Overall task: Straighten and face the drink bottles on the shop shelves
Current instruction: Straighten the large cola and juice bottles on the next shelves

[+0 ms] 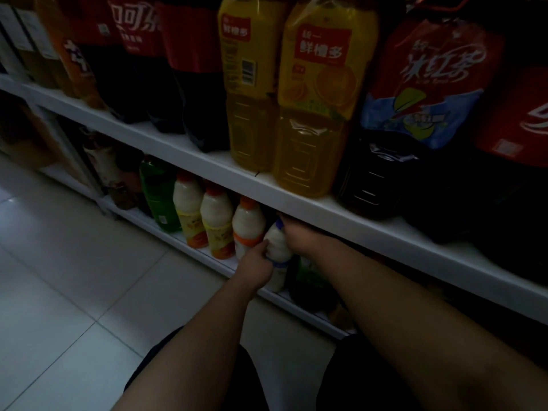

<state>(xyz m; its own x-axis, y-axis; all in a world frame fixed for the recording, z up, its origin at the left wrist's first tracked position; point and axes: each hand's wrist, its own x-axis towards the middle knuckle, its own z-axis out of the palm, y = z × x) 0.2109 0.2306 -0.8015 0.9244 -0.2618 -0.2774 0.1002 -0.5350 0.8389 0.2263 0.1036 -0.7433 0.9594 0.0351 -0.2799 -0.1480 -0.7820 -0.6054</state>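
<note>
White blue-capped bottle (279, 246) held between left hand (255, 264) gripping its middle and right hand (299, 236) clasping its neck.

Bottles only partly showing

The top edge is cutting off the 2 orange-juice bottles (311, 114) and the cola bottles (189, 40). The left hand (256, 264) and right hand (299, 235) are covering much of the blue-capped white bottle (278, 247), the right fingertips lying out of sight behind it. A dark bottle (308, 283) under the right forearm is showing only as a shadowed shape.
</note>
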